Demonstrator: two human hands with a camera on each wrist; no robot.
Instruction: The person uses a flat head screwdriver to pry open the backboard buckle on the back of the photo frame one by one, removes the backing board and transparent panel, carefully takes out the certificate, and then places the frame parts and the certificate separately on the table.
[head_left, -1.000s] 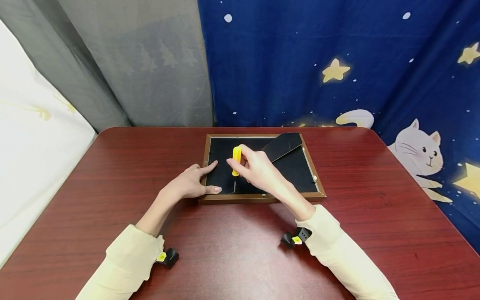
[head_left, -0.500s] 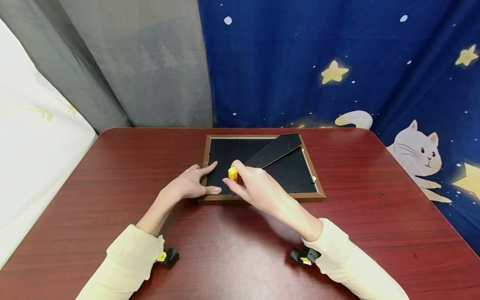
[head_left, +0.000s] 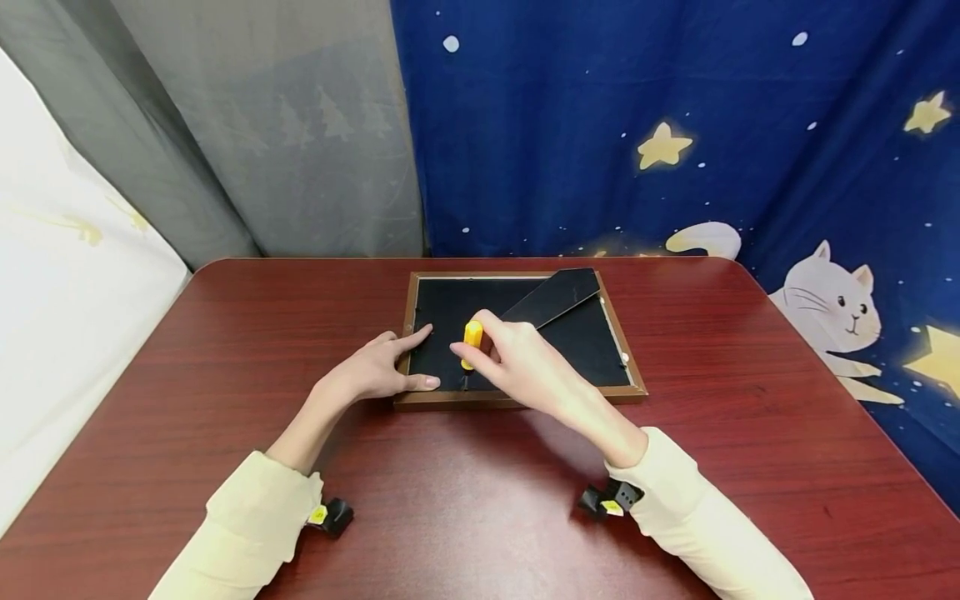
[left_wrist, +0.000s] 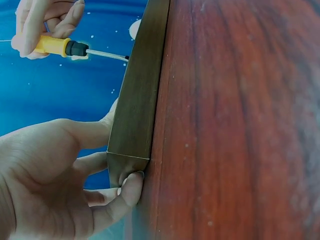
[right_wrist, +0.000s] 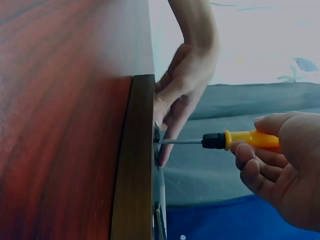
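The right hand (head_left: 517,362) pinching the yellow screwdriver (head_left: 472,342) has tipped it upright again onto the frame (head_left: 517,398), left hand (head_left: 375,371) bracing flat.

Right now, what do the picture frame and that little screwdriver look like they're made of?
The picture frame looks like brown wood or wood-look moulding with a dull satin sheen; its back panel is matt black, probably board. The screwdriver has a glossy yellow handle, seemingly plastic, a black collar and a thin, shiny shaft, likely steel.

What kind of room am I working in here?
Probably a home room set up for recording, not a workshop: a red-brown table, a blue curtain with stars and a cat behind it, and a picture frame lying face down.
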